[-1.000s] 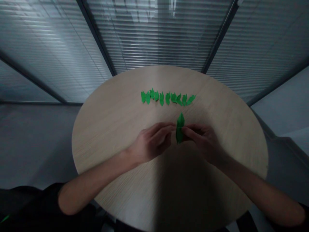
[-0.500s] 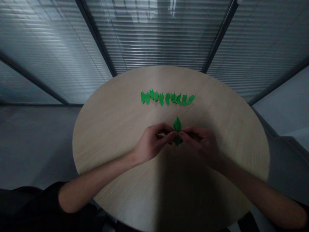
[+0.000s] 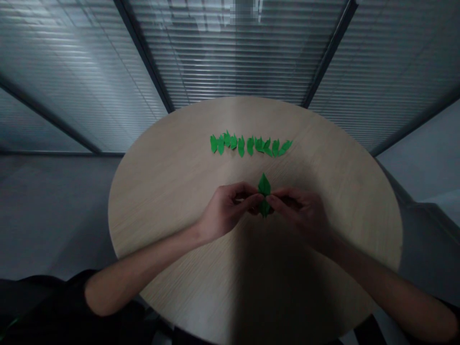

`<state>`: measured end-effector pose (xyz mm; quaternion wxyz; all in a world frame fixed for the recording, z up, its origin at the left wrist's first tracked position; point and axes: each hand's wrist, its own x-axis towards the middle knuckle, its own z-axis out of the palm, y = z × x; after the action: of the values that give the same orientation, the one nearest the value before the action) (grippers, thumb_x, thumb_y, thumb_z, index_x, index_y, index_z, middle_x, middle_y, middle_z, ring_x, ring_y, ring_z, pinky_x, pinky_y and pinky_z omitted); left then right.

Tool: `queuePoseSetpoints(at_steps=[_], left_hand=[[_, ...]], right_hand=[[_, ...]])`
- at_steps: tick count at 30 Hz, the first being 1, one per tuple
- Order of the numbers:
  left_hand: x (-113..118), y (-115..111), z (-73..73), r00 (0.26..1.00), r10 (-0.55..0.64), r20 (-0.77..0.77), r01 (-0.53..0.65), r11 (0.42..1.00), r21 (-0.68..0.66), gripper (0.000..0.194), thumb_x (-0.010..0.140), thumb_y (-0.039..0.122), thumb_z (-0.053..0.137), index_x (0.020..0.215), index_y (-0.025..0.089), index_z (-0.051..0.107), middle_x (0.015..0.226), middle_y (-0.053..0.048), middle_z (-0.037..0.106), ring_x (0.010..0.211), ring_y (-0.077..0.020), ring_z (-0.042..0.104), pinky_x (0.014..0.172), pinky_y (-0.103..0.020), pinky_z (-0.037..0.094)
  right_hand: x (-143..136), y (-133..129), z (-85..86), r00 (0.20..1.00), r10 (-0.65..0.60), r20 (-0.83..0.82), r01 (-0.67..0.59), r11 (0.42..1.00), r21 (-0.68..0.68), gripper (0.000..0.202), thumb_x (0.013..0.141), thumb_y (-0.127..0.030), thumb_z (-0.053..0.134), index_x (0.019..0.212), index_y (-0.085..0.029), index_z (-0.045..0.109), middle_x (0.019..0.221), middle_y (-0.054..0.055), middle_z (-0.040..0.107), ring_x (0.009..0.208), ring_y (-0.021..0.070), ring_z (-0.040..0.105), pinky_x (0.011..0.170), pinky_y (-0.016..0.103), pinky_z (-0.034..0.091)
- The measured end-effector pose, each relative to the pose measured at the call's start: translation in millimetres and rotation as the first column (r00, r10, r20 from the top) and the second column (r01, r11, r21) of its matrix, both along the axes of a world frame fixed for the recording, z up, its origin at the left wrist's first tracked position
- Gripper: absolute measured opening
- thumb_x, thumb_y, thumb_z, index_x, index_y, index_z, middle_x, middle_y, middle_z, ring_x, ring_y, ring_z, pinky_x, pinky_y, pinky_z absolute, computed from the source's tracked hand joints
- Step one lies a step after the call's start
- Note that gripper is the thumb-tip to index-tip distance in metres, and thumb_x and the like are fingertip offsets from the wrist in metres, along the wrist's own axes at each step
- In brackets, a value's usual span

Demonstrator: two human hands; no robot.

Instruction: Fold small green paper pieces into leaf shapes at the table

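Between my two hands, above the middle of the table, is a small piece of folded green paper [image 3: 264, 184], pointed at its top and bottom ends. My left hand [image 3: 230, 207] pinches its left edge with thumb and fingers. On the opposite edge, my right hand [image 3: 304, 213] grips it the same way. The thumbs nearly meet at its waist, and the fingers behind the paper are partly hidden. Beyond my hands, several folded green paper pieces [image 3: 241, 146] lie in an uneven row, some overlapping.
The round wooden table [image 3: 161, 158] fills the middle of the view, with a dark shadow across its near part. Glass panels with blinds [image 3: 230, 62] stand just past its far edge. Grey floor [image 3: 61, 206] shows at the left.
Both hands keep their grip on the folded green paper. My thumbs have shifted very slightly on it; the row of pieces lies as before.
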<state>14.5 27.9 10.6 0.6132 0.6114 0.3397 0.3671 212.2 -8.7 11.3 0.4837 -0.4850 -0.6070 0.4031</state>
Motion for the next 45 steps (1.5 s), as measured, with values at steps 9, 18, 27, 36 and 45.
queuePoseSetpoints(at_steps=[9,18,27,36,45], left_hand=[[0.8,1.9,-0.3,1.0,0.03,0.003,-0.03,0.999,-0.04,0.025,0.09,0.034,0.077,0.097,0.01,0.071,0.092,-0.01,0.079,0.075,-0.0163,0.075,0.07,-0.028,0.065],[0.8,2.3,-0.4,0.999,0.037,0.031,-0.036,0.998,-0.054,0.023,0.086,0.03,0.081,0.09,0.011,0.069,0.087,-0.008,0.077,0.076,-0.0155,0.073,0.069,-0.026,0.062],[-1.7,4.0,-2.4,0.997,-0.009,0.082,0.016,0.996,-0.085,0.021,0.088,0.03,0.079,0.089,0.011,0.068,0.084,-0.009,0.078,0.074,-0.0156,0.074,0.07,-0.027,0.059],[0.9,3.2,-0.2,0.999,0.004,0.032,-0.001,0.997,-0.075,0.024,0.089,0.032,0.078,0.091,0.012,0.066,0.085,-0.007,0.076,0.071,-0.0146,0.073,0.068,-0.026,0.061],[2.4,-0.4,-3.1,0.996,0.013,0.092,-0.008,0.999,-0.05,0.028,0.089,0.036,0.08,0.088,0.011,0.066,0.082,-0.007,0.075,0.072,-0.0157,0.073,0.069,-0.027,0.061]], right_hand=[[-0.4,2.8,-1.4,0.999,-0.022,-0.039,0.022,1.0,0.007,0.02,0.09,-0.04,0.077,0.084,-0.021,0.079,0.076,0.004,0.08,0.068,0.0183,0.076,0.064,0.028,0.064],[-1.8,0.5,-1.4,0.999,-0.015,0.047,0.013,0.999,0.05,0.019,0.093,-0.038,0.074,0.085,-0.021,0.079,0.079,0.003,0.08,0.07,0.019,0.076,0.066,0.03,0.063],[-2.3,-0.4,-1.7,1.0,0.01,0.017,-0.011,1.0,0.014,0.022,0.092,-0.042,0.074,0.085,-0.022,0.079,0.078,0.003,0.08,0.07,0.0191,0.076,0.066,0.031,0.063],[-1.4,3.1,-5.1,0.999,0.0,-0.038,-0.002,0.999,-0.05,0.023,0.092,-0.041,0.075,0.082,-0.02,0.078,0.072,0.003,0.077,0.066,0.0166,0.073,0.062,0.027,0.06],[1.0,4.3,-8.4,0.989,0.061,-0.133,-0.075,0.992,-0.097,0.028,0.088,-0.048,0.079,0.088,-0.02,0.077,0.081,0.004,0.078,0.075,0.0188,0.075,0.071,0.031,0.064]])
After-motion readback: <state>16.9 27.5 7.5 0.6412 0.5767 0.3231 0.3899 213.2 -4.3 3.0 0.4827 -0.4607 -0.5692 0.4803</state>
